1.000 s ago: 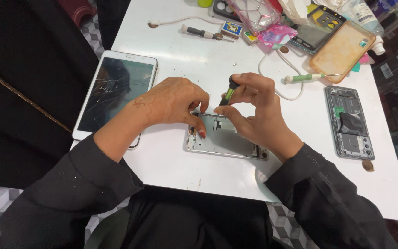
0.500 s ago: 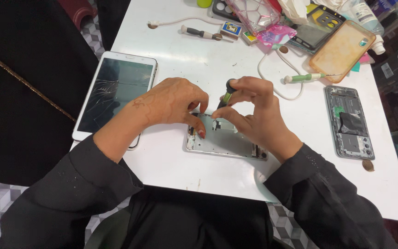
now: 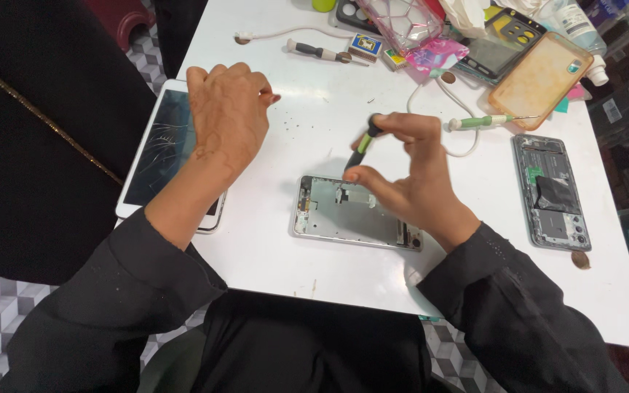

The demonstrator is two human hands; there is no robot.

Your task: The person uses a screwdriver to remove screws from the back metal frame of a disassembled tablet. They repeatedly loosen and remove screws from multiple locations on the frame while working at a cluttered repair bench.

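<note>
Since half a second earlier, the left hand (image 3: 228,109) had been lifted off the opened phone frame (image 3: 354,215) and was seen raised over the white table (image 3: 271,247), next to the cracked white tablet (image 3: 169,149), fingers loosely curled and nothing held in it. Meanwhile the right hand (image 3: 409,178) was kept over the frame's upper edge, with a small green-and-black screwdriver (image 3: 362,145) pinched between thumb and fingertips, tip pointed down at the silver frame; whether the tip was actually touching metal couldn't be told. That frame was laid flat near the table's front edge, pretty much centred in front of the person.

Off to the right, a second opened phone (image 3: 553,191) with its insides exposed was left lying flat, well apart from the frame. Further back, a green-handled screwdriver (image 3: 485,121) was seen beside an orange translucent phone case (image 3: 542,71), and a black-handled screwdriver (image 3: 318,51) was lying near a white cable (image 3: 285,32).
</note>
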